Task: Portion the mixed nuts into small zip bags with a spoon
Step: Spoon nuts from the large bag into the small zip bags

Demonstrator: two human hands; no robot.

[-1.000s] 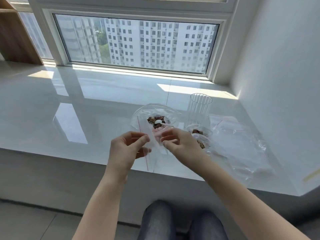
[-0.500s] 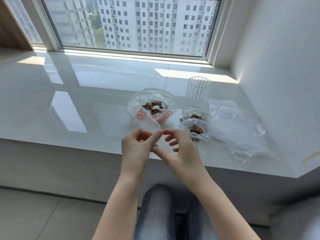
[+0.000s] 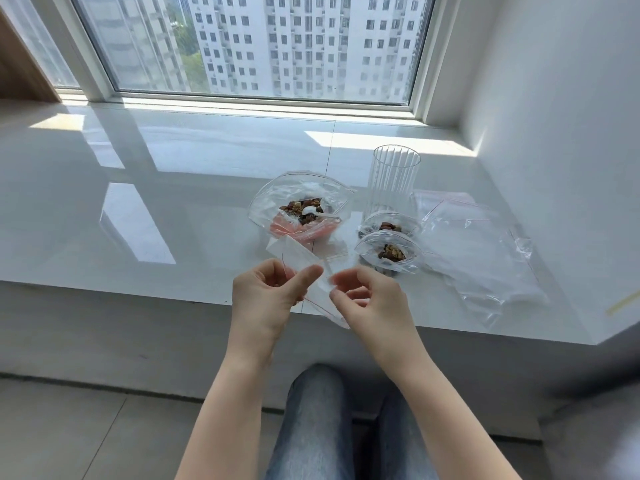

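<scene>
Left hand (image 3: 266,299) pinched one edge of an empty small zip bag (image 3: 304,271) between thumb and fingers; our right hand (image 3: 367,299) pinched its other side, the bag held just above the near edge of the desk (image 3: 173,188). Behind it we noted the large open bag of mixed nuts (image 3: 301,207) with a white spoon (image 3: 311,212) inside. Two small filled bags (image 3: 389,252) lay to its right, before a ribbed glass (image 3: 393,178). Spare empty bags (image 3: 478,251) lay farther right.
</scene>
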